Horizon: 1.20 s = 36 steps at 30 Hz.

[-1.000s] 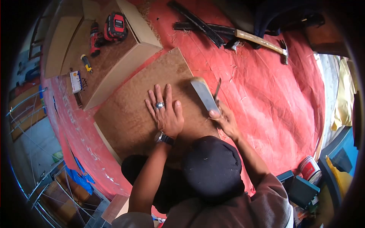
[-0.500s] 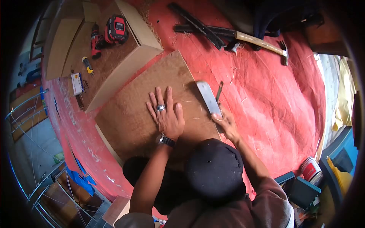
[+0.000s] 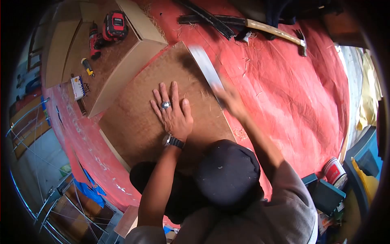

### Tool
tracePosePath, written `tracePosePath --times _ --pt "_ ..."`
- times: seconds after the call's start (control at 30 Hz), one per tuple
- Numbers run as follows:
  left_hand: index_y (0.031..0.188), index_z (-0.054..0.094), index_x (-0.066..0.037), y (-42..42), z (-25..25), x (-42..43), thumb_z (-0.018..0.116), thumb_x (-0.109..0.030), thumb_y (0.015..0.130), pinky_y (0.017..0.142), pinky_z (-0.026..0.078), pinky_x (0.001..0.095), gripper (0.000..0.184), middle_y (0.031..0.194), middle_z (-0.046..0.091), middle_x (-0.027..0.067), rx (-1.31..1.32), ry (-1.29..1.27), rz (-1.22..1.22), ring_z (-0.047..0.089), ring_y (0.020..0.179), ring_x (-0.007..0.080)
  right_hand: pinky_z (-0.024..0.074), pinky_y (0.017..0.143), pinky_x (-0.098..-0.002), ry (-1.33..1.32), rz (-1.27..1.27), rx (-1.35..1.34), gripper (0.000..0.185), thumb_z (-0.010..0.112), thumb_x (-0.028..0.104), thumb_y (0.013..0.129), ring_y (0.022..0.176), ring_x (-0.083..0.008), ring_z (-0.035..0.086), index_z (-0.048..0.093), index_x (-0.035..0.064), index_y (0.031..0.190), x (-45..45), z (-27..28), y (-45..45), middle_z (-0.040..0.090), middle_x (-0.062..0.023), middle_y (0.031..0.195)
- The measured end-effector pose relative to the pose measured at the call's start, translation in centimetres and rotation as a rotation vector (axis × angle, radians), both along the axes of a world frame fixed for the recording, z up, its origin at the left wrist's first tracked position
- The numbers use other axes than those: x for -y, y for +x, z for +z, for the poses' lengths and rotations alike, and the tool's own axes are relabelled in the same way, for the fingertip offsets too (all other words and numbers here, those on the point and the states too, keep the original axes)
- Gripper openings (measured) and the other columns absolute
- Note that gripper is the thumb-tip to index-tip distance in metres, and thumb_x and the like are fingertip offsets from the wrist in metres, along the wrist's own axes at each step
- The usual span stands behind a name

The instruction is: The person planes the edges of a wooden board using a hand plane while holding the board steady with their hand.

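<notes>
My left hand (image 3: 176, 116) lies flat on a brown wooden board (image 3: 134, 126), fingers spread and holding nothing; it wears a ring and a wristwatch (image 3: 174, 141). At the board's right edge, my right hand (image 3: 230, 97) is closed round the rear of a hand plane (image 3: 203, 65). The plane's long, pale metal side runs along that edge towards the far corner. Motion blurs both the plane and the right hand, and the grip is partly hidden. Thin wood shavings lie on the board and beside its edge.
A wooden box panel (image 3: 126, 77) stands beyond the board, near a red cordless drill (image 3: 113, 26), a yellow-black tool (image 3: 87, 67) and a small box (image 3: 77, 88). A hammer (image 3: 276, 30) and dark bars (image 3: 207, 18) lie on the red sheet (image 3: 284, 101). A tin (image 3: 335, 171) stands right.
My right hand and the hand plane have moved forward along the board's right edge, towards its far corner. My left hand stays on the board. The whole view has shifted slightly.
</notes>
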<state>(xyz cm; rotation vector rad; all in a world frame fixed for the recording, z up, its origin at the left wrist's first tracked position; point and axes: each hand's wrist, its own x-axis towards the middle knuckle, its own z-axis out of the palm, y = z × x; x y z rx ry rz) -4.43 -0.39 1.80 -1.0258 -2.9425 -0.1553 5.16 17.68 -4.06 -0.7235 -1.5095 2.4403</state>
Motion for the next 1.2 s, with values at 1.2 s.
tracePosePath --times 1.2 --pt "0.162 0.039 -0.031 0.4 -1.0 0.5 0.054 -0.053 0.103 0.121 0.016 0.0703 0.065 0.169 0.022 0.0264 -0.076 0.013 -0.087 0.025 0.15 0.0587 0.0324 0.123 -0.0384 0.263 0.065 -0.114 0.077 0.071 0.041 0.099 0.148 -0.027 0.044 0.043 -0.0013 0.157 -0.5 1.5 2.0 0.048 -0.0194 0.16"
